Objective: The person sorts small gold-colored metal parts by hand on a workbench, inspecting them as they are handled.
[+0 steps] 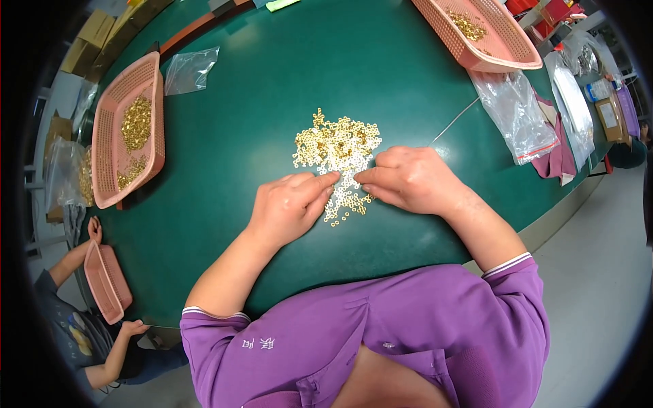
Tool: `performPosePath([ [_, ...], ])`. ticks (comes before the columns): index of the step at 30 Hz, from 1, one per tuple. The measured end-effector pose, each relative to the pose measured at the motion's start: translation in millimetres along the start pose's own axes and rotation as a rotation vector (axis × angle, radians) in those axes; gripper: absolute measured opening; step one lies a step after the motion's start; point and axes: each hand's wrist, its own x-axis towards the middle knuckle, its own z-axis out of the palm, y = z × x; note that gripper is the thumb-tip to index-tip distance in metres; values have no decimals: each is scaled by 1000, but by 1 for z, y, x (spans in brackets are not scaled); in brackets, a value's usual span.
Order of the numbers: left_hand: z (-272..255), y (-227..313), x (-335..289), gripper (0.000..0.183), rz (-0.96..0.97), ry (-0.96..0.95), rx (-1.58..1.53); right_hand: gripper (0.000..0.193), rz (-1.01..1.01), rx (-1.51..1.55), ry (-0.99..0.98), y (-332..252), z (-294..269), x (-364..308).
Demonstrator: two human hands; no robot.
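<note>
Many small gold rings [343,136] lie in a loose heap on the green table, with a thinner spread [347,202] of them trailing toward me. My left hand [289,204] comes in from the left. Its index fingertip touches rings at the narrow middle of the spread, its thumb sits close below, and its other fingers are curled. Opposite it, my right hand [413,180] is curled likewise, index finger and thumb close together at the rings. Whatever may be between the fingertips of either hand is too small to make out.
Pink baskets with gold pieces stand at the left [158,136] and far right [469,54]. Clear plastic bags [192,71] lie beside them. A thin rod [454,122] rests right of the heap. At the lower left another person holds an empty pink basket [109,282].
</note>
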Motion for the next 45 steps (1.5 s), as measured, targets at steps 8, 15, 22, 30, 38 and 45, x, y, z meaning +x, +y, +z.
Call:
performPosePath([
  [8,1,0,-1,21,-39,27,-15,23,-8,0,-22,-2,-1,3],
  [15,0,0,0,11,-129,48,-12,25,-6,31,-26,-4,-1,4],
  [22,0,0,0,11,-113,41,-31,23,14,49,-5,-2,2,1],
  [30,-2,-1,-1,11,-20,-10,-20,24,22,-15,-13,-3,1,1],
  [38,-3,1,-1,14,7,-56,57,28,-6,-32,-15,-3,-2,2],
  [45,-1,-3,-1,12,-131,67,43,24,-8,70,-20,-4,1,2],
])
